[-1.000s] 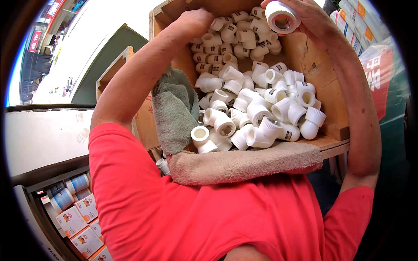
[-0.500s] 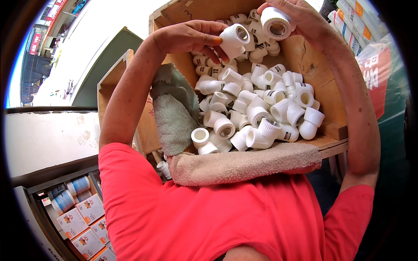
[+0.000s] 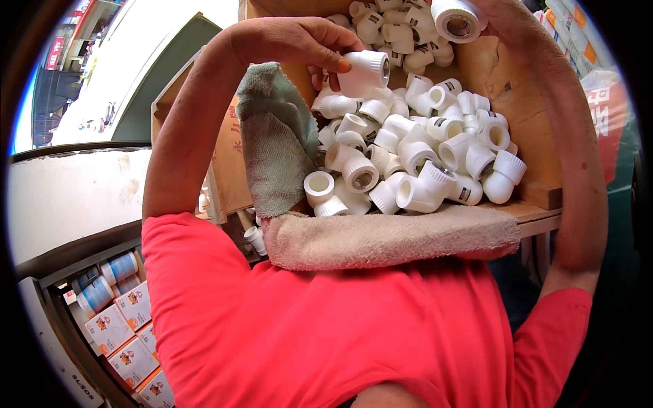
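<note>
My left hand (image 3: pixel 318 46) grips a white plastic pipe elbow (image 3: pixel 362 73) between thumb and fingers, above the left part of a wooden bin. The elbow's ribbed, metal-lined end faces right. At the top edge, my right hand (image 3: pixel 495 15) is partly cut off by the frame. It holds another white pipe fitting (image 3: pixel 445 15), whose ribbed end with a metal-lined opening faces down toward me. Below both hands lies a heap of loose white pipe elbows (image 3: pixel 415 146) inside the bin (image 3: pixel 527 126). Some of them show metal inserts or small dark labels.
A grey-green towel (image 3: pixel 275 149) drapes over the bin's left wall, and a beige towel (image 3: pixel 388 241) covers its front edge. Several small boxes (image 3: pixel 132 360) and blue-white rolls (image 3: pixel 120 267) fill a shelf at lower left. Wrapped packages (image 3: pixel 568 44) stand at the far right.
The whole view has shifted, so the bin sits higher. The elbow in my left hand has turned its metal-lined end further right. My right hand and its fitting are nearer the top edge.
</note>
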### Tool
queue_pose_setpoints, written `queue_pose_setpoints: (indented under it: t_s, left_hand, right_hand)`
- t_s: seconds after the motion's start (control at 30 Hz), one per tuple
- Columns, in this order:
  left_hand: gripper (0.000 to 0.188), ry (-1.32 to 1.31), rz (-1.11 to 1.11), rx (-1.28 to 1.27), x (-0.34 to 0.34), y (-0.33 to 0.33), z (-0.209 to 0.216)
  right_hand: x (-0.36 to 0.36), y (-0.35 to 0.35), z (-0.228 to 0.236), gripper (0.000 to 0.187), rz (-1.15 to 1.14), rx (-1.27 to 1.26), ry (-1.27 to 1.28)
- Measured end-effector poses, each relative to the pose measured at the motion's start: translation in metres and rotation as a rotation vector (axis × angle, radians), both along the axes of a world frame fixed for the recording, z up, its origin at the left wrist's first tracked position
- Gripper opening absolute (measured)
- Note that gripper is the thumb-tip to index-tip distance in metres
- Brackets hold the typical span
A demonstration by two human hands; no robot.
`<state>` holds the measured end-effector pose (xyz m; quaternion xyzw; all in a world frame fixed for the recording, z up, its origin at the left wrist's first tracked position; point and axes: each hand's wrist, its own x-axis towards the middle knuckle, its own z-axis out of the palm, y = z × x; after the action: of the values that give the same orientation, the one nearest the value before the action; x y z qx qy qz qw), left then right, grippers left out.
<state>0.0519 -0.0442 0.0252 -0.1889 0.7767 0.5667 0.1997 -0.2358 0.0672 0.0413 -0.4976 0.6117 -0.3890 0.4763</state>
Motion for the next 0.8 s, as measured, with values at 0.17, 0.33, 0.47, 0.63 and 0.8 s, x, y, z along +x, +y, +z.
queue_pose_setpoints:
  t_s: [0.17, 0.33, 0.47, 0.63, 0.8]
  left_hand:
    - [0.036, -0.032, -0.066, -0.22, 0.02, 0.027, -0.007]
    - [0.032, -0.045, -0.076, -0.445, 0.032, 0.043, -0.011]
    - [0.028, -0.127, -0.167, -0.495, 0.025, 0.049, -0.001]
    - [0.022, -0.056, -0.145, -0.505, 0.032, 0.048, -0.013]
    - [0.019, -0.055, -0.136, -0.475, 0.028, 0.046, -0.01]
  right_hand:
    - [-0.006, -0.003, -0.009, 0.037, 0.068, -0.056, -0.013]
    - [-0.001, 0.0, -0.006, 0.038, 0.054, -0.073, 0.008]
    - [-0.004, 0.0, -0.004, 0.039, 0.057, -0.071, 0.046]
    - [-0.005, -0.005, -0.005, 0.039, 0.088, -0.076, 0.086]
    - [-0.007, -0.004, -0.007, 0.04, 0.102, -0.089, 0.071]
